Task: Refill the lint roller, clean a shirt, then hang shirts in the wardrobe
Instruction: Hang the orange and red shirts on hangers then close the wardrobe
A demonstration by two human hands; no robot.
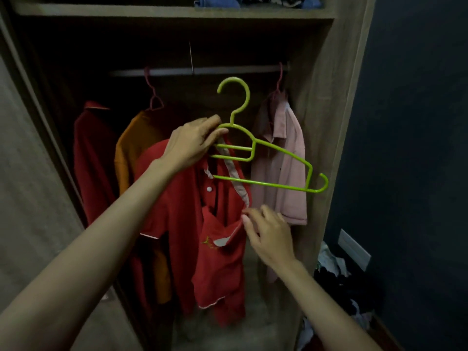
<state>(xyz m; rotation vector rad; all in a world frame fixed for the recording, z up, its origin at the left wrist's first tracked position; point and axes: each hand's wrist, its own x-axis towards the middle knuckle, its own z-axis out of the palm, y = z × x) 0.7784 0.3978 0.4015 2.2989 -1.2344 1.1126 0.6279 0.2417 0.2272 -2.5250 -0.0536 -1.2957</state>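
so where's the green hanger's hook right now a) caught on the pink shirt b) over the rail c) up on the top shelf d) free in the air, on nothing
d: the left hand holds the green hanger up, its hook in open air, not over the rail.

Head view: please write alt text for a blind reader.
A left hand holds a green hanger, a red shirt half on it, before an open wardrobe; the right hand pinches the shirt's collar edge. An orange shirt and a pink shirt hang behind.
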